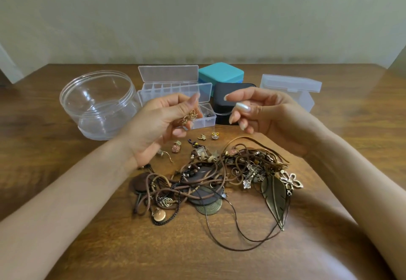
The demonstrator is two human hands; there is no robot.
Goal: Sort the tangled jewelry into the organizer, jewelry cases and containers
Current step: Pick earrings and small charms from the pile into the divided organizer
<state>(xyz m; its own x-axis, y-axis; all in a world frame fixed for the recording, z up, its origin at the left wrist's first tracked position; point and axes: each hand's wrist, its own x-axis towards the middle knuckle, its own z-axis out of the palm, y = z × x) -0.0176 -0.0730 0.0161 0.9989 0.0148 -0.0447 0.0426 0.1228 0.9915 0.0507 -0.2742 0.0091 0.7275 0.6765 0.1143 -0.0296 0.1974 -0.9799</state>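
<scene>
Far left on the wooden table (44, 148): a clear round tub (98, 104), open at the top. Just right of it, raised above the wood, the left hand (160, 123), palm towards the camera, fingers curled, thumb and fingertips pinching a small gold piece (189, 117). Behind that hand, a clear compartment organizer (169, 87) with lid standing open. In front of it a smaller divided box (205, 118), also open, something dark in one cell, too small to identify.

Below the left hand, loose on the wood and apart from one another: a pink charm (176, 147), a gold bird-like charm (202, 137), a gold-and-pearl charm (214, 135). Nearer the camera, mid-table, the tangled jewelry (211, 178): brown cords, dark chain, rings, discs and beads knotted together, wholly outside every container.

At the back, a teal case (220, 74), closed, and close in front of it a black case (230, 95), closed too. Right of centre, the right hand (263, 112), level with the left and apart from it, forefinger out, other fingers curled inward. From its fingertips a hair-thin strand (224, 112) leading leftward; cannot tell whether pinched or only brushing the fingers.

At the tangle's right edge, a bronze leaf pendant (274, 194) and a silver flower pendant (293, 180). Far right, a clear hinged box (294, 95), lid ajar
</scene>
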